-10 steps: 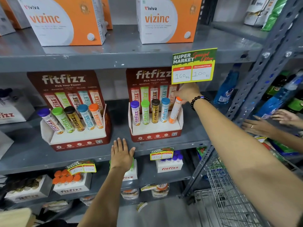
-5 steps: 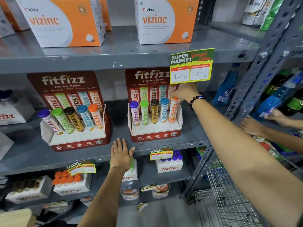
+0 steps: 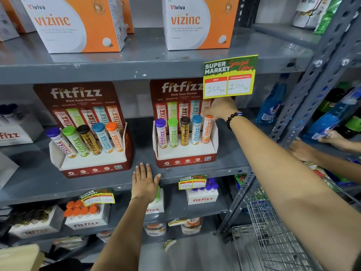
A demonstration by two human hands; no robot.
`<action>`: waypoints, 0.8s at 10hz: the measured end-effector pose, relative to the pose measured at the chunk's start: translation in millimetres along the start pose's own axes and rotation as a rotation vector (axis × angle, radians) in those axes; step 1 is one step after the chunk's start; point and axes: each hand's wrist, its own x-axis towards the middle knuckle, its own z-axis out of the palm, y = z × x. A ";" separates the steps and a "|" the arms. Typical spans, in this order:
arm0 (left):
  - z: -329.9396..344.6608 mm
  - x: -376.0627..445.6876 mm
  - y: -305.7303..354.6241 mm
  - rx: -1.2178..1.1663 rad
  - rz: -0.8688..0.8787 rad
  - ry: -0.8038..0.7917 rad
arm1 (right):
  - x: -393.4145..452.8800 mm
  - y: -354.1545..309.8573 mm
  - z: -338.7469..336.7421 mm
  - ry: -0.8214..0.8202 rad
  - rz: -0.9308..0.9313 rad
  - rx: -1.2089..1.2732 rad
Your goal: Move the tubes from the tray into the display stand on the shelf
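The orange-capped tube (image 3: pixel 207 130), tilted 1 second ago, now stands upright in slot 5 of the display stand (image 3: pixel 185 151). The right hand (image 3: pixel 220 109) seemingly still pinches its cap; the left hand (image 3: pixel 144 182) rests flat, empty. That stand looks full.

There is one view only, from the person's head, close to the grey shelf (image 3: pixel 121 184) and facing forward and slightly down at it. The right-hand display stand (image 3: pixel 186 153) sits near centre; a wire cart (image 3: pixel 273 237) lies at 5 o'clock.
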 end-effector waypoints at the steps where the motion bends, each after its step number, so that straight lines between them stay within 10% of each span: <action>1: -0.8 0.3 0.1 0.002 0.000 -0.004 | -0.2 -0.6 1.5 -0.028 0.020 -0.002; 7: -23.9 2.2 2.2 -0.032 -0.014 -0.141 | -11.9 26.4 20.7 -0.049 -0.032 0.066; 8: -38.3 -3.5 5.3 -0.231 -0.060 -0.068 | -34.6 31.1 27.9 0.156 -0.093 0.068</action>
